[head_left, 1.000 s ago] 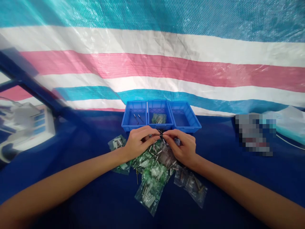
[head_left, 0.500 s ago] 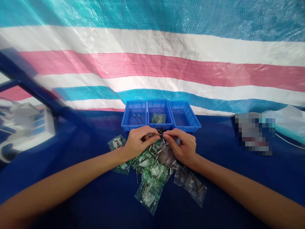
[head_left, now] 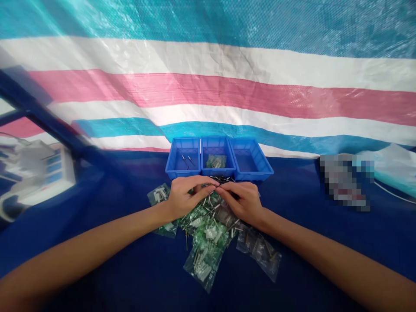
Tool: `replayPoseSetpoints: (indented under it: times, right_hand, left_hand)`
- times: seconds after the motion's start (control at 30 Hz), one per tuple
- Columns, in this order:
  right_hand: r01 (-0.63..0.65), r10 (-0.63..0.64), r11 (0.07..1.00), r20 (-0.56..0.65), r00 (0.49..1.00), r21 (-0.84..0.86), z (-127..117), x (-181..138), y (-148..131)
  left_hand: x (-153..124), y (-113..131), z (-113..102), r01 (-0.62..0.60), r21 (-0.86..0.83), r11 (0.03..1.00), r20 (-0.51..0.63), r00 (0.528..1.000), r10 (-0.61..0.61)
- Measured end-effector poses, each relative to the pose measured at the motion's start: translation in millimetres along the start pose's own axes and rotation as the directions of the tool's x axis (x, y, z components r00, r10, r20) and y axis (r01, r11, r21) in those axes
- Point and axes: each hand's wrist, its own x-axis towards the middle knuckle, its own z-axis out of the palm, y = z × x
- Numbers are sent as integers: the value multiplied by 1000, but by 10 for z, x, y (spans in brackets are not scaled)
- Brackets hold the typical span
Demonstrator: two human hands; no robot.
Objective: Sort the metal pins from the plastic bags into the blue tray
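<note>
The fingertips of my left hand (head_left: 186, 196) and my right hand (head_left: 242, 200) come together in a pinch just in front of the bins. Between them is a small thin metal pin (head_left: 216, 186), mostly hidden by the fingers. Below and around both hands lies a loose heap of metal pins (head_left: 212, 209), mixed with green-tinted plastic bags (head_left: 208, 236) of white and metal pieces. Another bag (head_left: 159, 194) of white pieces lies by my left wrist. Near my right wrist is a clear bag (head_left: 260, 251) of brownish pins.
Three blue bins stand behind the hands: the left bin (head_left: 183, 174) holds a few pins, the middle bin (head_left: 218, 171) a small bag, the right bin (head_left: 255, 176) shows nothing inside. White equipment (head_left: 58, 173) stands left; a blurred-out object (head_left: 344, 182) lies right, before a striped tarp (head_left: 208, 91).
My hands have drawn closer together, so the fingertips now meet; the right hand has shifted left. The bins and bags look the same.
</note>
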Motion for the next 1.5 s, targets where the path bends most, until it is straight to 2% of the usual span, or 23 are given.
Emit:
replayPoseSetpoints:
  times: [0.13,0.2,0.3,0.4,0.53,0.6,0.8,0.93,1.0,1.07,1.13,1.23,1.27,1.3,1.4,1.47,1.5]
  right_hand:
    - [-16,16,1000,7,1000,-7,0,6,6]
    - [-30,30,1000,11,999,-4,0,8,1]
    - [-47,47,999,13,999,2,0,7,-11]
    - [-52,52,999,15,999,1,-2,3,-21]
    - [-56,56,998,15,998,0,-1,0,-23]
    - [-56,56,998,15,998,0,2,1,-19]
    - [-80,79,997,-9,997,-6,-11,6,-29]
    - [-236,231,972,-158,960,-12,-37,-5,-28]
    - [-322,313,947,-282,907,13,-36,-8,-8]
    - [-369,365,927,-383,849,66,-30,6,9]
    - [-374,404,914,-428,808,156,-36,54,3]
    - [-335,440,893,-422,793,301,-119,196,-66]
    - [-324,431,895,-411,803,305,-172,249,-100]
    - [-313,405,906,-369,837,285,-235,293,-135]
    - [-313,321,945,-87,943,93,-451,292,-223]
    - [-200,210,976,132,969,-82,-577,134,-254]
    - [-110,140,984,231,963,-141,-624,15,-259]
  left_hand:
    - [-29,3,19,41,-72,997,-61,997,-45]
    - [-24,-1,37,117,-95,989,-129,983,-128]
    - [51,-6,40,295,-208,932,-236,910,-341]
    - [200,-12,-20,391,-275,878,-289,838,-464]
    - [384,-51,-154,413,-193,890,-362,813,-456]
    - [429,-93,-202,418,-137,898,-358,824,-438]
    - [465,-154,-283,397,43,917,-275,887,-371]
    - [400,26,-413,224,208,952,-188,964,-186]
    - [287,136,-496,101,294,951,-18,995,-100]
    - [122,215,-576,-23,384,923,208,976,-63]
    - [-67,252,-648,-52,493,869,300,947,-114]
    - [-327,256,-735,23,625,780,357,881,-312]
    - [-399,251,-759,44,647,762,369,855,-363]
    - [-461,246,-781,56,655,753,382,836,-394]
    - [-604,224,-841,116,659,743,357,822,-444]
    - [-670,201,-872,125,658,743,368,807,-461]
    - [-695,189,-880,99,658,746,397,797,-456]
